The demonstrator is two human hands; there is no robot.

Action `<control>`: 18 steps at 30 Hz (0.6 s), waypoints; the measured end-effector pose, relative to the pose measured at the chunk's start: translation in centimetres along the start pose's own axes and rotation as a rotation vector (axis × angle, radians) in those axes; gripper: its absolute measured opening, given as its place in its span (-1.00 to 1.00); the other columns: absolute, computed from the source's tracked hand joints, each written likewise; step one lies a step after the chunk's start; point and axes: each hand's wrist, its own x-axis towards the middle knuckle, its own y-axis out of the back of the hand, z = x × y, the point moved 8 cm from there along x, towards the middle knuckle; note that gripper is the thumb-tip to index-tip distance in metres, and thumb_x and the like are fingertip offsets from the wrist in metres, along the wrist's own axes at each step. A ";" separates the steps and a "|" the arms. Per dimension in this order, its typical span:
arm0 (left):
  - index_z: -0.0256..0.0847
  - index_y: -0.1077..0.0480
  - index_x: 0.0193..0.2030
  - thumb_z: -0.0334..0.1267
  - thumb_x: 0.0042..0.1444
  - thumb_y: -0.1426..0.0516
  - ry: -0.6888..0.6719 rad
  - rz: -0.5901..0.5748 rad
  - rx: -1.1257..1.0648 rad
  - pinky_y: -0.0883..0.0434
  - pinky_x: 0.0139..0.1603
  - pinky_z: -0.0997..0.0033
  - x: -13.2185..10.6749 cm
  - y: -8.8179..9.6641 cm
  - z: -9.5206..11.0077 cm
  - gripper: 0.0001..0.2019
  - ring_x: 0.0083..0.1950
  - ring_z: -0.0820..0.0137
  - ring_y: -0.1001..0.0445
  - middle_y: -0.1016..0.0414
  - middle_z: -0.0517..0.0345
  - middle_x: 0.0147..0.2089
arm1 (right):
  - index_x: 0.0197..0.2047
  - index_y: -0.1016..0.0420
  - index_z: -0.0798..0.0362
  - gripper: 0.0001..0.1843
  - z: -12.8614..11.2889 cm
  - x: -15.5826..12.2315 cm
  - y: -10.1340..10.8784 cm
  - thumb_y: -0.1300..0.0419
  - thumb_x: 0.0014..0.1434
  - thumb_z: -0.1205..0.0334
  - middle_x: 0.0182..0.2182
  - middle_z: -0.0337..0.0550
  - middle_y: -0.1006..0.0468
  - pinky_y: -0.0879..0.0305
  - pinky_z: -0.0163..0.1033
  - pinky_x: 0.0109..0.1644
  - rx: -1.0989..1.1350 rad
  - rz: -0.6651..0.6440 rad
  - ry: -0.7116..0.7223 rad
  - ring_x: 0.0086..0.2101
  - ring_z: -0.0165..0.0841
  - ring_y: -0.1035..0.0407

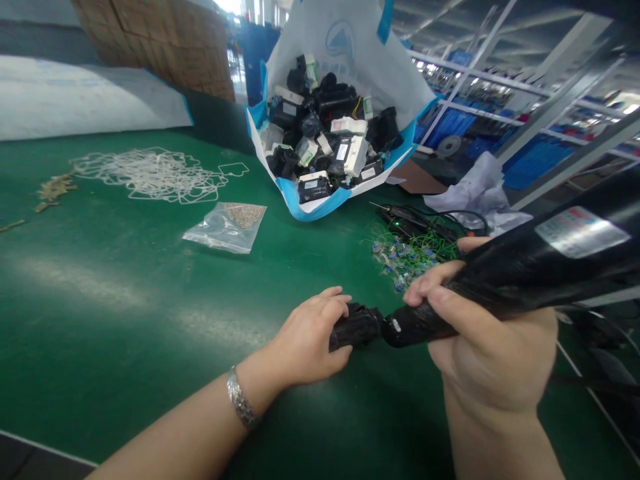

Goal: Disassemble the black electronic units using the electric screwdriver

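On the green tabletop, my left hand (317, 333) is closed around a small black plastic part (357, 325), with fingers over its top and the thumb along its near side. My right hand (485, 340) grips a thick black cylindrical power tool (520, 270) that carries a silver label. This tool is tilted, its narrower nose pointing left and down at the right end of the black part. Nose and part look to be touching, but any bit between them is hidden. Just beyond my right hand lies a heap of green wires with small blue and clear pieces (407, 257).
A white bag with blue edging (310, 210) holds many black and cream parts at the back. White wire frames (160, 175), a clear bag of small pieces (230, 225) and brass-coloured pieces (54, 190) lie left. A black corded tool (405, 220) and crumpled white plastic (470, 190) are right.
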 end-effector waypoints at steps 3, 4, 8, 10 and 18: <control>-0.21 -0.18 -0.20 -0.36 -0.14 -0.12 0.009 -0.006 -0.008 -0.24 0.13 0.14 0.1 0.0 -0.1 -0.69 0.19 0.18 -0.15 -0.33 0.00 0.04 | -0.20 -0.28 0.08 -0.64 0.3 -0.1 -0.1 -0.17 -0.12 0.48 -0.57 -0.28 -0.39 -0.25 -0.19 -0.46 -0.029 -0.015 0.015 -0.59 -0.33 -0.28; -0.21 -0.18 -0.20 -0.36 -0.14 -0.12 0.014 -0.012 -0.012 -0.24 0.12 0.14 0.1 0.0 -0.1 -0.69 0.19 0.19 -0.16 -0.33 0.00 0.04 | -0.21 -0.29 0.08 -0.66 0.2 -0.2 0.0 -0.16 -0.12 0.49 -0.57 -0.28 -0.40 -0.26 -0.18 -0.44 -0.041 -0.014 0.024 -0.58 -0.33 -0.29; -0.23 -0.18 -0.08 -0.33 -0.14 -0.14 0.023 -0.099 -0.026 -0.20 0.16 0.13 0.0 0.0 -0.1 -0.58 0.21 0.19 -0.11 -0.29 -0.04 0.08 | -0.24 -0.29 0.08 -0.68 0.0 -0.4 0.1 -0.16 -0.12 0.49 -0.58 -0.29 -0.39 -0.26 -0.17 -0.43 -0.063 -0.002 0.049 -0.59 -0.32 -0.29; -0.22 -0.16 -0.01 -0.33 -0.17 -0.17 0.015 -0.172 -0.036 -0.14 0.19 0.10 -0.1 0.1 -0.1 -0.49 0.25 0.18 -0.04 -0.23 -0.06 0.13 | -0.24 -0.29 0.08 -0.68 0.0 -0.4 0.1 -0.16 -0.12 0.48 -0.58 -0.29 -0.39 -0.27 -0.17 -0.45 -0.064 -0.005 0.053 -0.59 -0.33 -0.29; -0.19 -0.15 0.11 -0.35 -0.25 -0.27 -0.036 -0.294 -0.035 -0.02 0.25 0.09 -0.1 -0.2 -0.7 -0.29 0.27 0.20 0.01 -0.09 -0.07 0.23 | -0.23 -0.30 0.12 -0.67 -2.1 -0.5 0.6 -0.15 -0.15 0.50 -0.56 -0.24 -0.39 -0.25 -0.15 -0.46 -0.013 0.037 0.084 -0.58 -0.30 -0.28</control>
